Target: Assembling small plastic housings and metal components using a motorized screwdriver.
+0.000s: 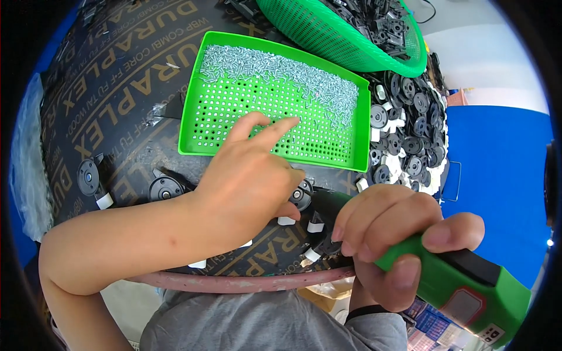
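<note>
Tray (pixel 185 123): screws (pixel 275 65). Basket (pixel 319 36): black parts (pixel 377 26). Right fingers (pixel 404 225) grip green driver (pixel 430 272); left fingers (pixel 288 210) hold black wheel (pixel 301 198).

The work surface was a dark brown-black board (pixel 132 169) printed with tan lettering, a scuffed pinkish-red strip (pixel 252 283) running along its near edge. On it lay a bright green rectangular plastic tray (pixel 362 126) with a perforated bottom. A green plastic mesh basket (pixel 328 44) stood just beyond. A heap of round black parts (pixel 414 167), mixed with white pieces, spread to the tray's right. Nearer, black discs with white tabs (pixel 88 177) lay separately. Crumpled clear film (pixel 154 115) lay left of the tray.
</note>
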Tool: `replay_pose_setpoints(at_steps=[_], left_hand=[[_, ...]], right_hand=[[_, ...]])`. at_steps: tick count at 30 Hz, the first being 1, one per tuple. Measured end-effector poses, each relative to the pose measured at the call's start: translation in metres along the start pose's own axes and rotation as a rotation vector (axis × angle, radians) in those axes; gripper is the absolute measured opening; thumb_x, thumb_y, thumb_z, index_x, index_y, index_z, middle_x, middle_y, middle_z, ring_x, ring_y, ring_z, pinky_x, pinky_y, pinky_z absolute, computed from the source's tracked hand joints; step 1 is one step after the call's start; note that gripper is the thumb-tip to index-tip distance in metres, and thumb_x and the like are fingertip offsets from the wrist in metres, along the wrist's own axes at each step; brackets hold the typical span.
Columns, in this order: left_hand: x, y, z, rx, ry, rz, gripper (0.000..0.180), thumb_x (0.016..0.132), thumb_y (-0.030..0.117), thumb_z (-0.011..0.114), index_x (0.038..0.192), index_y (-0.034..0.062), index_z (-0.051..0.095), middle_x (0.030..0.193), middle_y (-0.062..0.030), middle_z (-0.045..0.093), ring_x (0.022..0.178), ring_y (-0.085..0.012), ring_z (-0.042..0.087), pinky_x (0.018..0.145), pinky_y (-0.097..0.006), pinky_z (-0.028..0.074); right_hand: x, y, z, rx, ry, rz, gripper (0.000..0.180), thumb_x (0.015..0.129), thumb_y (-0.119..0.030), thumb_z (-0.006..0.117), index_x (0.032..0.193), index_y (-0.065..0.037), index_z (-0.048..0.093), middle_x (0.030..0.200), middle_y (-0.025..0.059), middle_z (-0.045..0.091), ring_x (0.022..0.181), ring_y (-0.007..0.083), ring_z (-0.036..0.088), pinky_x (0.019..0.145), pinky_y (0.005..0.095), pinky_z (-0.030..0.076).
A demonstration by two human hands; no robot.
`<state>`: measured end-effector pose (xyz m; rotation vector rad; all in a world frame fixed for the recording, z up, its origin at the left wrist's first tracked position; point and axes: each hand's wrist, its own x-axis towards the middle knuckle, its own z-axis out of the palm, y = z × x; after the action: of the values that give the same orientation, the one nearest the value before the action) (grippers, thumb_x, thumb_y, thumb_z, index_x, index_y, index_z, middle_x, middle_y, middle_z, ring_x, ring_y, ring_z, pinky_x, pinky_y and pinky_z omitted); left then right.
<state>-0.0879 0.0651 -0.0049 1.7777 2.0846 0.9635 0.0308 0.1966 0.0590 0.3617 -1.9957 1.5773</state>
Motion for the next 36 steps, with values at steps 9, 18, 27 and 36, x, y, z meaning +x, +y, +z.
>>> replay_pose_setpoints(at_steps=[9, 18, 27, 36], left_hand=[[-0.004, -0.003, 0.001, 0.009, 0.01, -0.007, 0.043, 0.059, 0.022, 0.083, 0.098, 0.0052, 0.075, 0.084, -0.0047, 0.072, 0.128, -0.0308, 0.05, 0.104, -0.048, 0.031], [-0.001, -0.003, 0.003, -0.032, 0.04, -0.01, 0.044, 0.057, 0.026, 0.083, 0.094, 0.0046, 0.075, 0.081, -0.0049, 0.072, 0.126, -0.0304, 0.052, 0.103, -0.047, 0.032], [0.0, -0.002, 0.002, -0.021, 0.034, -0.015, 0.043, 0.058, 0.025, 0.083, 0.094, 0.0045, 0.076, 0.082, -0.0055, 0.072, 0.126, -0.0298, 0.051, 0.104, -0.047, 0.031], [-0.001, -0.002, 0.003, -0.014, 0.031, -0.017, 0.042, 0.06, 0.026, 0.083, 0.095, 0.0043, 0.075, 0.082, -0.0054, 0.072, 0.127, -0.0296, 0.05, 0.105, -0.046, 0.031]], right_hand=[[0.002, 0.011, 0.001, 0.028, -0.113, -0.086, 0.031, 0.094, -0.015, 0.059, 0.112, -0.009, 0.035, 0.067, 0.0071, 0.052, 0.048, 0.0172, 0.053, 0.044, 0.0315, 0.05], [0.003, 0.01, -0.004, 0.096, 0.103, -0.097, 0.034, 0.088, -0.014, 0.06, 0.115, -0.008, 0.04, 0.069, 0.0067, 0.052, 0.047, 0.0148, 0.051, 0.042, 0.0275, 0.051], [0.007, 0.008, -0.015, 0.103, -0.021, 0.062, 0.031, 0.092, -0.016, 0.055, 0.117, -0.008, 0.039, 0.068, 0.007, 0.051, 0.049, 0.0166, 0.052, 0.045, 0.0314, 0.049], [0.008, 0.007, -0.014, 0.107, -0.022, 0.042, 0.03, 0.092, -0.015, 0.054, 0.117, -0.008, 0.039, 0.068, 0.007, 0.051, 0.049, 0.0172, 0.052, 0.045, 0.0315, 0.05]])
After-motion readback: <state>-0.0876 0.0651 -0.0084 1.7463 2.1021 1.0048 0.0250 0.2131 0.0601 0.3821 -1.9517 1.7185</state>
